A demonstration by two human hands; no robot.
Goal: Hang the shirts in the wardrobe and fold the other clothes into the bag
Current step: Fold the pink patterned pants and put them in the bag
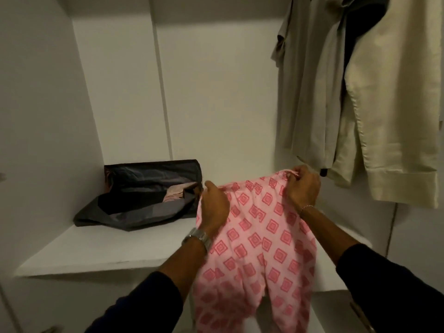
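Both hands hold the pink trousers [259, 236] up by the waistband over the shelf [101, 251]. The left hand [213, 207] has its fingers curled round the waistband's left end, and the right hand [302, 186] pinches the right end between thumb and fingers. The legs hang below the fingers, past the shelf edge. The open bag [144, 193] lies just left of the left fingers, with some cloth already inside. Shirts [374, 104] hang above and to the right of the right fingers. To fold well, I would bring the two ends together so leg lies on leg, keep the waistband taut, then lay the trousers flat on the shelf before doubling them.
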